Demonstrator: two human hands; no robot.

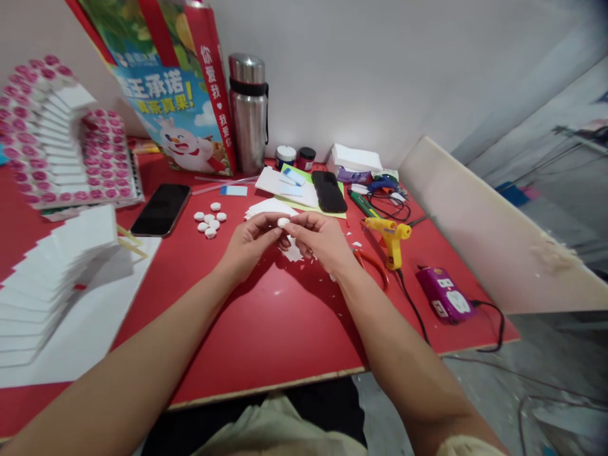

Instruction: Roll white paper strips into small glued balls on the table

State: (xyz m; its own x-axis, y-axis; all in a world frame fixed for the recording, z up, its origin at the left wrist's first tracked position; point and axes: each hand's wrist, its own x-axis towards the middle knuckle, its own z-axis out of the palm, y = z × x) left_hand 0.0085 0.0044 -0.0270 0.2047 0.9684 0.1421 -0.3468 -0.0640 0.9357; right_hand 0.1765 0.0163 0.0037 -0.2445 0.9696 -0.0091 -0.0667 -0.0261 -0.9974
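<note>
A small white round piece (283, 223), seemingly paper, is pinched between the fingertips of both hands over the middle of the table. My left hand (251, 244) is closed on its left side, and my right hand (320, 240) is closed on its right side. Several similar white round pieces (209, 219) lie in a loose cluster left of my left hand. White paper sheets (268, 208) rest just behind my fingers, partly hidden by them. Paper scraps (293, 252) are scattered beneath and beside my right hand.
Right of my hands are red-handled scissors (377, 269), a yellow glue gun (390, 240) and a purple power strip (445, 296). Two phones (161, 209), a steel flask (248, 114) and a printed bag (175, 95) stand or lie behind. Folded white card steps (57, 272) occupy the left.
</note>
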